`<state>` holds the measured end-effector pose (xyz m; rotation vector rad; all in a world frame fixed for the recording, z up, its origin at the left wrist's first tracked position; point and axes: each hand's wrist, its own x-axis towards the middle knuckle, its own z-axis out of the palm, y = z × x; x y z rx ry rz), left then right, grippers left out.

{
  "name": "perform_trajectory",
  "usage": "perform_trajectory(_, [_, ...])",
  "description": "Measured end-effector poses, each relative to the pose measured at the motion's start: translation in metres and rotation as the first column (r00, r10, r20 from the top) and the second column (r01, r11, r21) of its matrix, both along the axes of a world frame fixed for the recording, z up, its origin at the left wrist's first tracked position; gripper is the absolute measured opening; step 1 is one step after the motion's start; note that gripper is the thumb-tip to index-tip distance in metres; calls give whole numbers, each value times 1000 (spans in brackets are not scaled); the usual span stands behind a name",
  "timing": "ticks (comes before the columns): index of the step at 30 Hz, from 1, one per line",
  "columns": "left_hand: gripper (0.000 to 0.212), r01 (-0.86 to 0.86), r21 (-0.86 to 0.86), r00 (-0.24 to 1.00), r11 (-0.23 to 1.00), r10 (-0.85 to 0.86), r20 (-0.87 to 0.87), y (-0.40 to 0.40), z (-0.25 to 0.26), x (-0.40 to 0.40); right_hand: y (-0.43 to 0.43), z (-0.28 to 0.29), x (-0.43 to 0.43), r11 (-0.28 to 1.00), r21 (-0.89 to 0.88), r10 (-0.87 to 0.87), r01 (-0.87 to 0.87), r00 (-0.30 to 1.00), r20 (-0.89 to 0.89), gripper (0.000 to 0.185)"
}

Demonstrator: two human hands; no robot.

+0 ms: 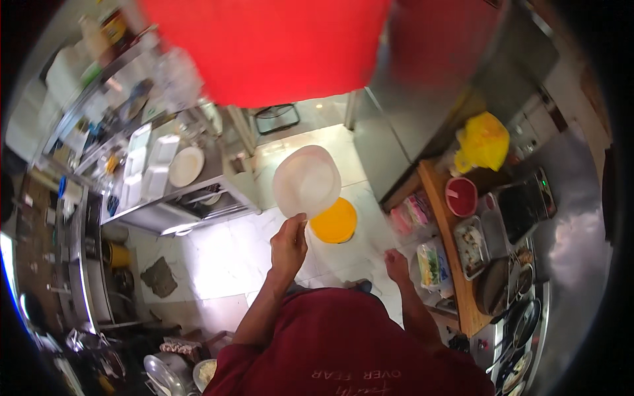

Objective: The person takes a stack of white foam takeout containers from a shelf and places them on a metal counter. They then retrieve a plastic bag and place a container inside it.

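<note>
My left hand [289,243] pinches the near edge of a whitish, translucent plastic lid or shallow container [307,182], which hangs out in front of me above the tiled floor. Which of the two it is, I cannot tell. Behind and below it, a round yellow-orange lid or stool top [335,221] shows near the floor, partly covered by the held piece. My right hand [396,266] hangs at my right side, fingers curled in, near the wooden counter; nothing shows in it.
A steel table [233,185] at the left bears open white foam boxes [132,173] and a white plate [186,167]. At the right, a wooden counter [448,232] holds a red tub [461,196] and a metal tray [471,247]. A red surface [282,49] hangs overhead. A grey cloth [159,277] lies on the floor.
</note>
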<state>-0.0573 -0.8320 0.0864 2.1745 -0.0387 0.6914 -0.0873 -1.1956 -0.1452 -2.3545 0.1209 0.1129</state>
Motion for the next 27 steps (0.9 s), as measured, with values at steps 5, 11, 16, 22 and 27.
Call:
perform_trajectory(5, [26,-155,32,987,987,154,52,135,1,-53,235,117,57,910,278,191,-309,905,380,37])
perform_trajectory(11, [32,-259,99,966,961,255,50,262,4,-106,447,238,32,784,101,409,-612,633,657,48])
perform_trajectory(16, [33,-461,75,888,884,460,25,329,6,-160,547,236,18,624,-80,587,-778,398,705,56])
perform_trajectory(22, [30,-659,69,743,749,662,-100,388,-12,-218,649,216,-1,407,-34,665,-913,271,695,63])
perform_trajectory(27, [26,-723,63,668,688,720,-186,446,-20,-231,740,206,2,190,-38,780,-981,127,613,54])
